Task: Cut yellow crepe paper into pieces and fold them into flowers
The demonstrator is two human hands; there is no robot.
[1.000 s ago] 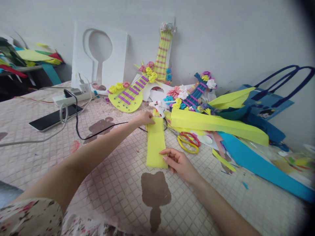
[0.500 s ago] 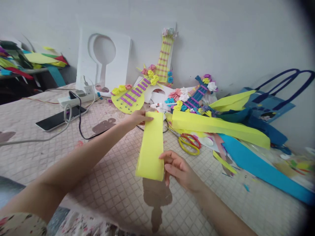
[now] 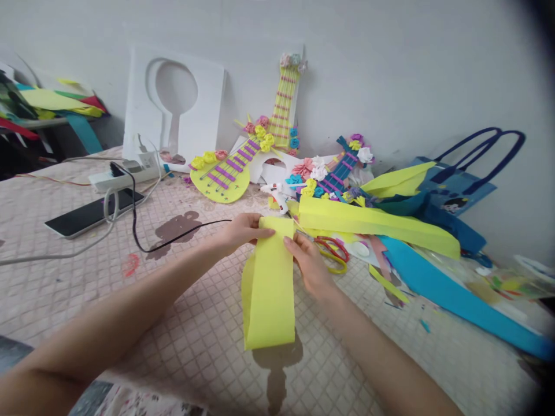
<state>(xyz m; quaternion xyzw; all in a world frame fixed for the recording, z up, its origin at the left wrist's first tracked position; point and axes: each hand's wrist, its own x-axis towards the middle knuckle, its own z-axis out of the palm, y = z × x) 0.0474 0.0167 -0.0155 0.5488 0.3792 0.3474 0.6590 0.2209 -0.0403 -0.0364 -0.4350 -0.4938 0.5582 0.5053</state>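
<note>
A folded strip of yellow crepe paper [image 3: 272, 289] hangs in a loop between my hands, its rounded fold toward me. My left hand [image 3: 246, 230] pinches the strip's upper left corner, thumb on top. At the upper right edge, my right hand [image 3: 309, 257] grips the same strip, with its thumb on the face and the fingers behind, partly hidden. Just beyond the paper lies a white glue gun [image 3: 277, 197]. Scissors with red and yellow handles [image 3: 333, 254] rest to the right of my right hand, partly covered by it.
Paper-decorated guitar shapes, one yellow [image 3: 223, 179] and one blue [image 3: 340, 173], lie at the back. A yellow crepe roll [image 3: 377, 222], a blue strip [image 3: 455, 294] and a blue bag [image 3: 459, 185] are on the right. A power strip [image 3: 125, 173] and black tablet [image 3: 93, 214] sit left.
My right hand has moved up from the strip's lower edge to its upper right edge and now grips it. The strip's fold has opened into a looser loop, closer to me.
</note>
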